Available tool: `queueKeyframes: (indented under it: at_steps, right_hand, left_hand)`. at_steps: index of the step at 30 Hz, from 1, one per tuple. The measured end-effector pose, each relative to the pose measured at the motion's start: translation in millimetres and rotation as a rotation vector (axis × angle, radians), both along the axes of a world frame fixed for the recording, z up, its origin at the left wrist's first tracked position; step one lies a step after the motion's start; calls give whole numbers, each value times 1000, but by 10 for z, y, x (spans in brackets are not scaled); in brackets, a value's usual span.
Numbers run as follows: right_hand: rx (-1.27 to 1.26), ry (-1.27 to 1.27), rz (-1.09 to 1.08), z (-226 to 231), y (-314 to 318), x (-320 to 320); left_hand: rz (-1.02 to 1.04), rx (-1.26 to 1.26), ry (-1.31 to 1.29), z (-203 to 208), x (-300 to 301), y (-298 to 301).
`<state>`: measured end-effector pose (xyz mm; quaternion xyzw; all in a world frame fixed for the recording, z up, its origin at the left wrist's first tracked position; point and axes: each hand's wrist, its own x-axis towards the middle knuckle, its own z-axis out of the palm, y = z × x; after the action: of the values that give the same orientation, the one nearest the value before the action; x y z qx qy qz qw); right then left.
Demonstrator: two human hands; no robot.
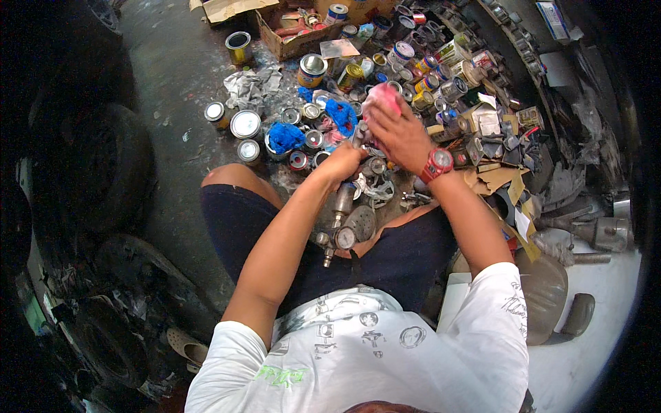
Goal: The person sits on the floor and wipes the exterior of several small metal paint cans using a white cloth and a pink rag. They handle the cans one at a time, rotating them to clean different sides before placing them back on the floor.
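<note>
My left hand is closed round the handle of a metal spray gun. Below the fist hang its fittings and a round pressure gauge; the gun's upper part shows between my two hands. My right hand, with a red watch on its wrist, curls over a pink-and-white thing at the gun's far end. Whether that is a stained rag or a cup, I cannot tell, as my fingers and palm cover much of it. Crumpled blue cloths lie on the cans just left of my right hand.
Paint cans crowd the floor ahead and to the right. A cardboard box stands at the back, with crumpled paper nearer. Tires lie at the left. Torn cardboard lies by my right forearm.
</note>
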<state>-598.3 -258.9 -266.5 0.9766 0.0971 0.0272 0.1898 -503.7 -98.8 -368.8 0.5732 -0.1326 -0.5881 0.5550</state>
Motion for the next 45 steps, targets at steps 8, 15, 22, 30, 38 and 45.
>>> queueKeyframes:
  at_steps: [8,15,22,30,38,45]
  right_hand:
    - [680,594,-295,430,-1137,274]
    - [2324,-24,-652,180,-889,-126]
    - [2344,-1161,-482,-459,137,264]
    - [2992,-1218,-579,-394,856,522]
    - [3191,-855,-494,0,865,67]
    - [2744,-718,-655,25,619,-501]
  left_hand:
    - [-107,-253,-609,-3,-164,39]
    - [-21,-383,-105,381,-1,167]
    - [144,-424,-27,145,-45,111]
    - [320,-334,-857,-133,-139,52]
    - [446,-358,-1168,-89,-15,93]
    - [457,-285,-1104,-162,17,35]
